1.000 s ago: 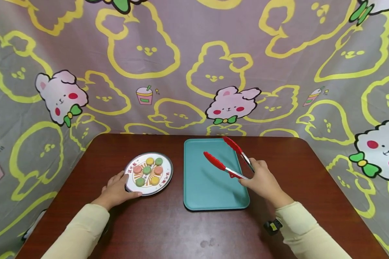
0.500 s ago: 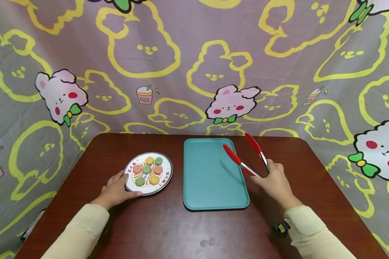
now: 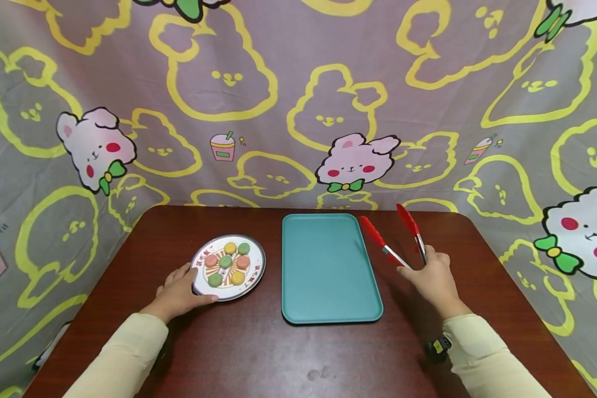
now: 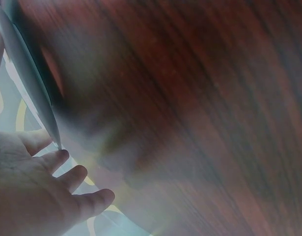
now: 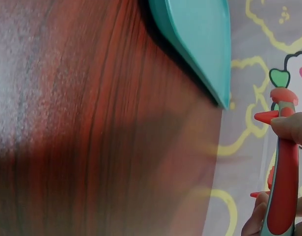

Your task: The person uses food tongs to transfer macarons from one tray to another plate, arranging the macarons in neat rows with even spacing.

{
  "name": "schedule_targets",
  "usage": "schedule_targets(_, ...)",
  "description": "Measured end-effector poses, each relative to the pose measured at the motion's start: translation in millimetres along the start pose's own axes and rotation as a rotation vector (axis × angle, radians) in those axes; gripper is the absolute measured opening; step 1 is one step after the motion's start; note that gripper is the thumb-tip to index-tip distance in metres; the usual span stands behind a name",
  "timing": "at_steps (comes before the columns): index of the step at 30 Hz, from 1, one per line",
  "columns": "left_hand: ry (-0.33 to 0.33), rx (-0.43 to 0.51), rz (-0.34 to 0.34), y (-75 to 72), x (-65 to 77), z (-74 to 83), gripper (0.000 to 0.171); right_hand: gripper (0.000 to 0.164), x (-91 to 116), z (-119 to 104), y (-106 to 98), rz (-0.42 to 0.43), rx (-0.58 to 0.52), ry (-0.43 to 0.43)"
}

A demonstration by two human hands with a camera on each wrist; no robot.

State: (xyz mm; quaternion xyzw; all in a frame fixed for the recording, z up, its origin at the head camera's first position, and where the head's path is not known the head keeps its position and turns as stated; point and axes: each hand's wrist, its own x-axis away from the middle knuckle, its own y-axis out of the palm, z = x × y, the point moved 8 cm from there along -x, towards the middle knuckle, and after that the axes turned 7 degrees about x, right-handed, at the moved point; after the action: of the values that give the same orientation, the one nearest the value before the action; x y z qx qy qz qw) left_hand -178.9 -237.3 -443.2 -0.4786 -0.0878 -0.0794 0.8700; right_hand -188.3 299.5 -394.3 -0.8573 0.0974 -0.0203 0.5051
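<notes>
My left hand (image 3: 179, 290) rests at the left rim of a white plate (image 3: 251, 282), its thumb along the front edge and its fingers spread. Several green, yellow and pink macarons (image 3: 225, 261) lie on that plate. In the left wrist view, fingertips (image 4: 60, 155) touch the plate's thin edge. My right hand (image 3: 433, 279) grips metal tongs (image 3: 395, 257) with red tips, raised over the table just right of a teal tray (image 3: 330, 265). The tongs' arms stand apart, with nothing between them. A red-and-grey handle (image 5: 283, 182) of the tongs shows between thumb and fingers in the right wrist view.
The brown wooden table (image 3: 263, 354) reaches back to a patterned cloth backdrop (image 3: 278, 83) that surrounds it at the back and sides. The tray lies between the plate and the right hand. A dark device (image 3: 438, 347) sits at the right wrist.
My right hand has carried the tongs rightward, from over the tray to beside its right edge. The left hand, plate and macarons have stayed in place.
</notes>
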Motion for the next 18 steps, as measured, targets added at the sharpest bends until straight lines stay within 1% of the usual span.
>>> schedule_targets(6,0.006,-0.005,0.005,0.0,-0.5,-0.3,0.108,0.074,-5,11,-2,0.029,-0.005,0.037)
schedule_targets(12,0.007,0.0,0.006,-0.8,0.4,0.4,0.107,0.073,-9,20,-1,0.027,-0.017,0.085)
schedule_targets(18,0.006,0.0,0.006,-0.6,-0.2,-0.6,0.107,0.074,-11,28,0,0.031,-0.001,0.113)
